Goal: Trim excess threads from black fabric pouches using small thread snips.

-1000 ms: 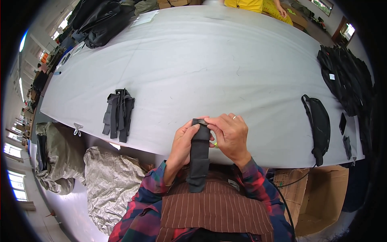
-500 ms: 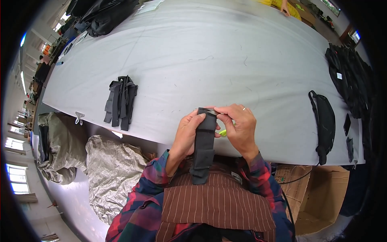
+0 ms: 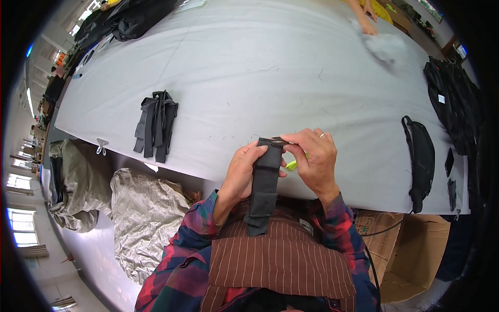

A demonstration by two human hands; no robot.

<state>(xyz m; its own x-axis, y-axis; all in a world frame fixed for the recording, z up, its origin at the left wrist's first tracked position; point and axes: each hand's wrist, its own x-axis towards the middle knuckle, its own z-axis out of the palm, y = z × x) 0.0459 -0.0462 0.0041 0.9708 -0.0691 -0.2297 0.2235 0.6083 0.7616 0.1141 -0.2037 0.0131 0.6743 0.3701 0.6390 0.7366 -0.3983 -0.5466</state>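
Observation:
My left hand (image 3: 240,169) is closed on a long black fabric strip (image 3: 266,179), thumb flat on its upper part. The strip hangs down in front of my brown striped apron (image 3: 280,260). At the strip's top edge my right hand (image 3: 316,158), with a ring on one finger, is pinched round a slim metal tool, which looks like thread snips. A yellow-green part (image 3: 292,165) shows beneath the right fingers, probably its handle. The tool's thin tip lies across the strip's top end; whether it touches the cloth I cannot tell.
A pile of black strips (image 3: 156,125) lies left on the pale table (image 3: 228,67). To the right are a black waist bag (image 3: 419,161) and stacked black bags (image 3: 451,99). At the far right, another person's hand (image 3: 368,27) is on a blurred greyish cloth (image 3: 387,48). An open cardboard box (image 3: 421,255) stands below.
My right hand has shifted slightly right and up, still pinching the tool at the strip's top. Across the table, the other person's arm has reached in with the greyish cloth.

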